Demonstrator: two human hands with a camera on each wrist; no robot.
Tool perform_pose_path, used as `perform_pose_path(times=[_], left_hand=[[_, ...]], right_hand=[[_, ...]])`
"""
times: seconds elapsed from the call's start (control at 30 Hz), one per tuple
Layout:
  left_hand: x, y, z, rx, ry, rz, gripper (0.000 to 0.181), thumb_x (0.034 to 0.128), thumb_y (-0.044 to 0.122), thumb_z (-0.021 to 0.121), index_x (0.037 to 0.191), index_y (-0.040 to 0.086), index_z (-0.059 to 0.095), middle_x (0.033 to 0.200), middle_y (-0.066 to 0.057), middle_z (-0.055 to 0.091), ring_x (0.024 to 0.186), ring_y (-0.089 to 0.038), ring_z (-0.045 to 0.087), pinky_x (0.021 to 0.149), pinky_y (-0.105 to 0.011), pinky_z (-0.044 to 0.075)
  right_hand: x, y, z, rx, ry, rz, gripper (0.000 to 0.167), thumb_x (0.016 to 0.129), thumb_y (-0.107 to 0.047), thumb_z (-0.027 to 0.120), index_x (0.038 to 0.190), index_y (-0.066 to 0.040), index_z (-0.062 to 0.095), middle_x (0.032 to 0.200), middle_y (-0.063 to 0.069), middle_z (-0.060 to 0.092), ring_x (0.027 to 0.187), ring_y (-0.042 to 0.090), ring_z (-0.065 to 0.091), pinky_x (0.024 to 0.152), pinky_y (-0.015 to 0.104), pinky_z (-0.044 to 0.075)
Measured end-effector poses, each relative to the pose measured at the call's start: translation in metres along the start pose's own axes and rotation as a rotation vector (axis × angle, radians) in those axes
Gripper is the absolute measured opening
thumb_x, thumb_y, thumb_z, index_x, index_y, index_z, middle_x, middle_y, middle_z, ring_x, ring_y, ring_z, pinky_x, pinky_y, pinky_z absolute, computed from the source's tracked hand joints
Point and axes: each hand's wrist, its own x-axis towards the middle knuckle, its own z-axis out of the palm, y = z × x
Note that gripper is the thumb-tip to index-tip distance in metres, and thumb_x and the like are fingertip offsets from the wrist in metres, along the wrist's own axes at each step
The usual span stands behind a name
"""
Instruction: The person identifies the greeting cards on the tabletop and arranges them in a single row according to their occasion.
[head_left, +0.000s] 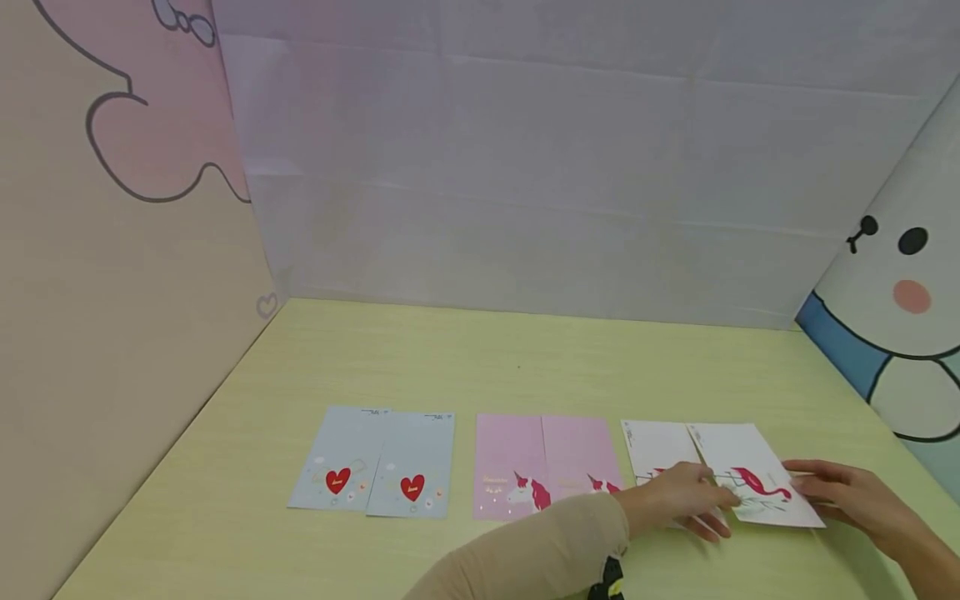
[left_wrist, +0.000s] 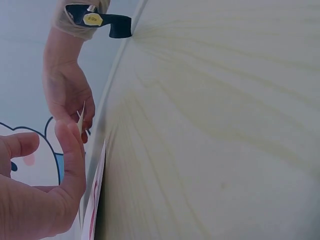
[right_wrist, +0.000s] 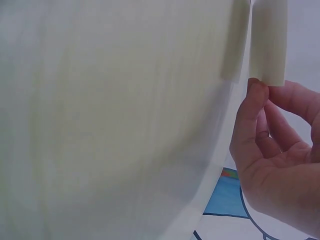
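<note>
Thumb and fingers of my right hand [head_left: 855,500] pinch the lower right corner of a white card with a red flamingo [head_left: 757,475]. In the right wrist view, the bent card [right_wrist: 270,45] rises from the fingertips of that hand [right_wrist: 280,145]. My left hand [head_left: 678,500] reaches over a second white flamingo card [head_left: 656,442], partly covering it. One of its fingertips touches the left side of the first card. The left wrist view has a gap between the thumb and fingers of the left hand [left_wrist: 50,185].
Two light blue cards with red hearts [head_left: 408,458] overlap at the left on the pale yellow table [head_left: 420,358]. In the middle lie two pink unicorn cards [head_left: 510,458], their lower part near the left sleeve [head_left: 540,550]. A white wall panel [head_left: 525,183] closes the back.
</note>
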Motion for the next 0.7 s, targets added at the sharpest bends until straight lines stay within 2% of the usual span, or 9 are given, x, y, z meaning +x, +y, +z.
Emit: perform_pose_path(times=[0.4, 0.7], left_hand=[[0.0000, -0.0043, -0.0011, 0.061, 0.003, -0.009, 0.048, 0.0811, 0.011, 0.063, 0.122, -0.005, 0.045, 0.072, -0.004, 0.058, 0.065, -0.028, 0.062, 0.059, -0.042, 0.051], [-0.0019, -0.0064, 0.0000, 0.098, 0.025, -0.009, 0.048, 0.0805, 0.011, 0.063, 0.122, -0.004, 0.046, 0.071, -0.003, 0.057, 0.065, -0.029, 0.063, 0.058, -0.042, 0.051]], right_hand=[[-0.0043, -0.0069, 0.0044, -0.044, -0.009, -0.021, 0.050, 0.088, -0.021, 0.054, 0.117, 0.016, 0.041, 0.101, 0.022, 0.055, 0.080, 0.018, 0.055, 0.069, 0.035, 0.049], [-0.0042, -0.0054, 0.0041, -0.051, -0.012, -0.030, 0.050, 0.086, -0.022, 0.057, 0.116, 0.015, 0.043, 0.096, 0.014, 0.057, 0.076, 0.015, 0.054, 0.065, 0.030, 0.048]])
